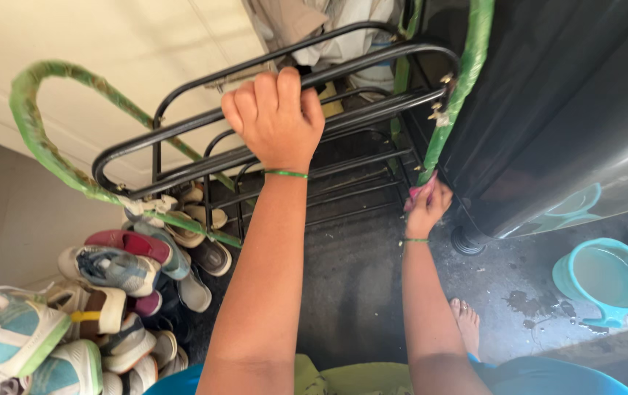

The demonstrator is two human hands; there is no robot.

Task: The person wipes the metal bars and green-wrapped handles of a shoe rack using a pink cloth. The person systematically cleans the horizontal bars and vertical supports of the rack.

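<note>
My left hand [276, 117] is closed around a top bar of a black metal shoe rack [372, 110], which has green-wrapped side frames [39, 143]. Lower down, my right hand [427, 207] grips a pink cloth [420, 192] pressed against the foot of the right green upright [451, 110]. Both wrists wear thin green bands. The rack's shelves are bare bars.
A heap of shoes and sandals [120, 278] lies on the floor at the left. A dark appliance [570, 110] stands right beside the rack. A teal plastic dipper [606, 278] sits on the wet concrete floor at right. My bare foot [467, 322] is below.
</note>
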